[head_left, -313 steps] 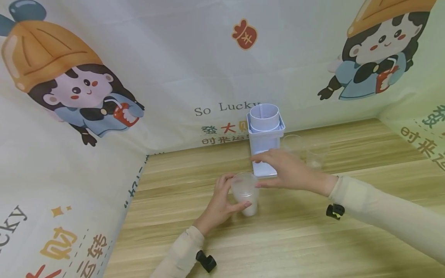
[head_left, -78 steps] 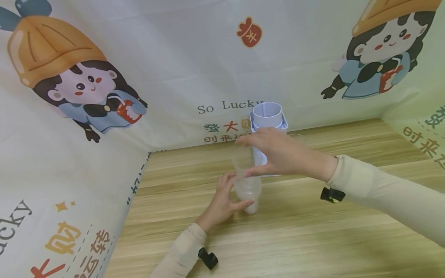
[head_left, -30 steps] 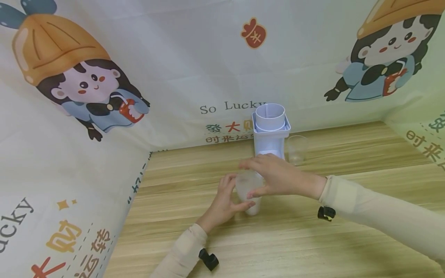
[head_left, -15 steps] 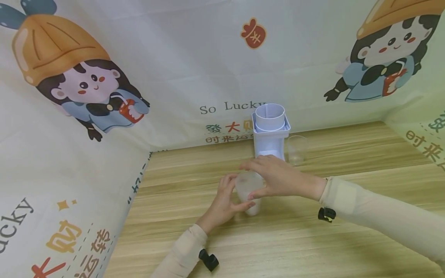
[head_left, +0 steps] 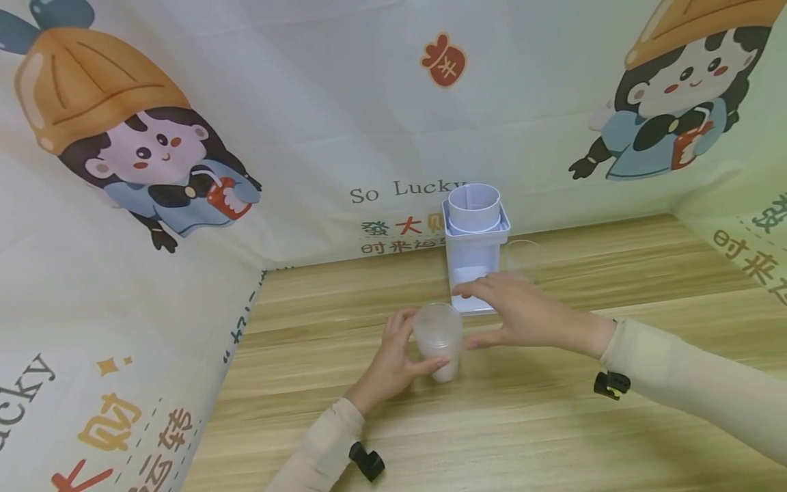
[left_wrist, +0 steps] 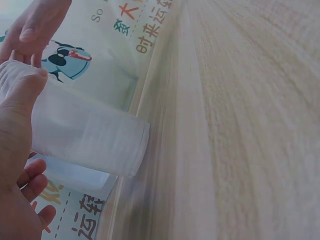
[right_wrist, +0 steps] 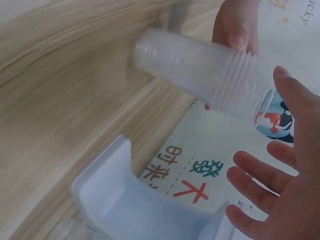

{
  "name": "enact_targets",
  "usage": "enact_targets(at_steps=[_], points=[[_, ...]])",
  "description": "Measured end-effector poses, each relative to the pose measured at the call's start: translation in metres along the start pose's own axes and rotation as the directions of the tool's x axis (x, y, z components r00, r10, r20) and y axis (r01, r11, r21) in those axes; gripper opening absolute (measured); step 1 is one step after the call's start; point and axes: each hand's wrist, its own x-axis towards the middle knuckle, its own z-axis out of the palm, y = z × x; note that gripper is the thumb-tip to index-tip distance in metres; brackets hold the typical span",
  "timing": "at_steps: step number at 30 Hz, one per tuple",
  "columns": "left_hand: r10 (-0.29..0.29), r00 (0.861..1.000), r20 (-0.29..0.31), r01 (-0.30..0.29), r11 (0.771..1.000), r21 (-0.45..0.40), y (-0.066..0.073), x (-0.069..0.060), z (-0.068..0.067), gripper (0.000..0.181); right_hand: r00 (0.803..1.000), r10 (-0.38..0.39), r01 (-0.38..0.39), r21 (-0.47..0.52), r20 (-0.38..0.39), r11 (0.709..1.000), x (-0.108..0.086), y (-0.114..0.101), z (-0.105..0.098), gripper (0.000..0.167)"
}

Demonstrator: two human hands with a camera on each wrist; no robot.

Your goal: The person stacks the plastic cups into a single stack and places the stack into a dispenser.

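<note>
In the head view, a stack of nested clear plastic cups [head_left: 438, 342] stands upright on the table, mouths up. My left hand [head_left: 389, 365] grips it from the left, thumb in front and fingers behind. Several rims sit close together at the stack's top in the right wrist view. My right hand [head_left: 529, 318] is just to the right of the stack, apart from it, thumb and fingers spread and holding nothing. Another clear cup [head_left: 522, 254] stands behind that hand, which hides its lower part.
A pale lilac plastic holder [head_left: 472, 249] with a round tube [head_left: 473, 210] on top stands behind the hands, near the printed backdrop [head_left: 307, 137]. The wood-grain table [head_left: 504, 424] meets backdrop walls at the back and both sides.
Earlier, my right hand brought a clear cup from the right over the stack and lowered it in. Now it has let go and moved right. My left hand has kept its grip.
</note>
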Motion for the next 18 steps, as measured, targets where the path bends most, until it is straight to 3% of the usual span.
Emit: enact_targets(at_steps=[18], points=[[-0.021, 1.0, -0.008, 0.021, 1.0, 0.004, -0.003, 0.001, 0.001, 0.078, 0.993, 0.119, -0.12, -0.022, -0.024, 0.993, -0.058, 0.042, -0.003, 0.076]])
